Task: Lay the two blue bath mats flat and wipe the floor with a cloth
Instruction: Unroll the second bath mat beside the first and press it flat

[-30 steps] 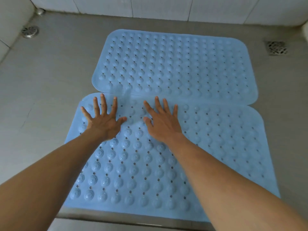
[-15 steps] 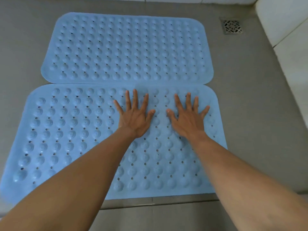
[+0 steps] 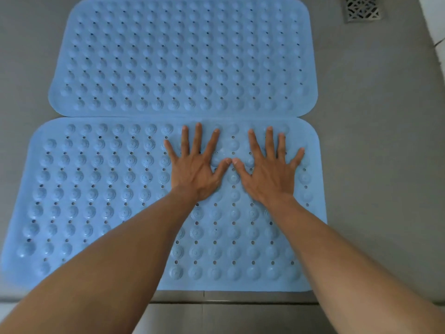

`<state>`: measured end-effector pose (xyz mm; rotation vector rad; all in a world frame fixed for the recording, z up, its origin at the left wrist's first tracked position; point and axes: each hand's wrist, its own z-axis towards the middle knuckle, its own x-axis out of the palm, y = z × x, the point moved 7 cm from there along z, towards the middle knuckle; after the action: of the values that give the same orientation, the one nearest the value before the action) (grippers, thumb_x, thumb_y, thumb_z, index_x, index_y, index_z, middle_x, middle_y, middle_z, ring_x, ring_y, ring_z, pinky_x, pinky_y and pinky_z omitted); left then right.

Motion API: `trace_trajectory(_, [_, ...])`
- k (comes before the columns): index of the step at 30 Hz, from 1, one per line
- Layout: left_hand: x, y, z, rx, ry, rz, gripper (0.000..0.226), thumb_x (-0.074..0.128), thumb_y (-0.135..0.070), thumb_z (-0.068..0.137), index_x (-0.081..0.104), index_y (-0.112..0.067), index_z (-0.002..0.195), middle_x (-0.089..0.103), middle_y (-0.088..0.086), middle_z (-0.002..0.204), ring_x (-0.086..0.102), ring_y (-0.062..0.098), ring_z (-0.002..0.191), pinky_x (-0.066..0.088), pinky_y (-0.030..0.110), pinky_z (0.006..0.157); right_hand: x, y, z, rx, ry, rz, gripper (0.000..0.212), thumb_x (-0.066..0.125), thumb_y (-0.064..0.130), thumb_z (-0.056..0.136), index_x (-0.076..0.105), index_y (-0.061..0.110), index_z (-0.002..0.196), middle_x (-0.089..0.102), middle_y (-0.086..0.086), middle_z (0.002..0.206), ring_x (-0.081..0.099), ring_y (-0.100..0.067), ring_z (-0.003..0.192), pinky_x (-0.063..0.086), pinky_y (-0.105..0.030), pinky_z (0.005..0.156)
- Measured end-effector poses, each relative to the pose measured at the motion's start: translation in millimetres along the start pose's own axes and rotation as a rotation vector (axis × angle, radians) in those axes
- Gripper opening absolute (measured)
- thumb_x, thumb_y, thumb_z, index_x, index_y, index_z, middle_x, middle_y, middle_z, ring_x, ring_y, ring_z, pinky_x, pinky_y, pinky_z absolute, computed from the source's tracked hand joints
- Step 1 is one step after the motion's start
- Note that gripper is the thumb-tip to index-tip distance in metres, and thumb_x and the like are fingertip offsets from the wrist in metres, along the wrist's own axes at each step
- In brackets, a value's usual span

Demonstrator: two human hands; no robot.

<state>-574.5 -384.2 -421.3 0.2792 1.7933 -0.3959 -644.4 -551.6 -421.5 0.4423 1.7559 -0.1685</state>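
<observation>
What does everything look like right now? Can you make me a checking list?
Surface: grey floor, bare around the mats.
Job's things: far blue mat and near blue mat lie flat, long edges meeting; no cloth seen.
Clutter: nothing seen.
Hands: left hand and right hand spread flat on the near mat, thumbs almost touching.
Cables: nothing seen.
Surroundings: metal drain grate at top right; white wall beside it.

Bathroom or shower floor, grey tiles (image 3: 375, 121), metal floor drain (image 3: 361, 7), blue studded bath mats (image 3: 183, 56)
</observation>
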Motion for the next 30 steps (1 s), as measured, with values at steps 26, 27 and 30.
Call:
trace_trajectory(26, [-2, 5, 4, -0.112, -0.029, -0.027, 0.066, 0.009, -0.066, 0.099, -0.007, -0.041, 0.158, -0.013, 0.003, 0.169, -0.021, 0.031, 0.153, -0.007, 0.067, 0.118, -4, -14, 8, -0.031, 0.033, 0.033, 0.056, 0.010, 0.061, 0.102, -0.006, 0.051, 0.155, -0.008, -0.004, 0.169, -0.008, -0.025, 0.155, -0.005, -0.075, 0.111])
trace_trajectory(27, [-2, 6, 5, -0.124, -0.022, -0.018, 0.066, 0.009, -0.066, 0.098, -0.008, -0.042, 0.158, -0.015, 0.003, 0.168, -0.021, 0.032, 0.152, -0.007, 0.067, 0.118, -3, -14, 9, -0.030, 0.024, 0.027, 0.056, 0.011, 0.060, 0.103, -0.005, 0.051, 0.155, -0.008, -0.003, 0.169, -0.008, -0.026, 0.155, -0.004, -0.076, 0.111])
trace_trajectory(30, [2, 4, 4, -0.127, 0.013, -0.005, 0.067, 0.007, -0.068, 0.098, -0.011, -0.043, 0.157, -0.019, 0.001, 0.168, -0.021, 0.033, 0.152, -0.008, 0.067, 0.117, 0, -16, 8, -0.045, 0.031, 0.022, 0.054, 0.012, 0.057, 0.104, -0.005, 0.050, 0.156, -0.004, 0.000, 0.169, -0.007, -0.026, 0.155, -0.002, -0.076, 0.111])
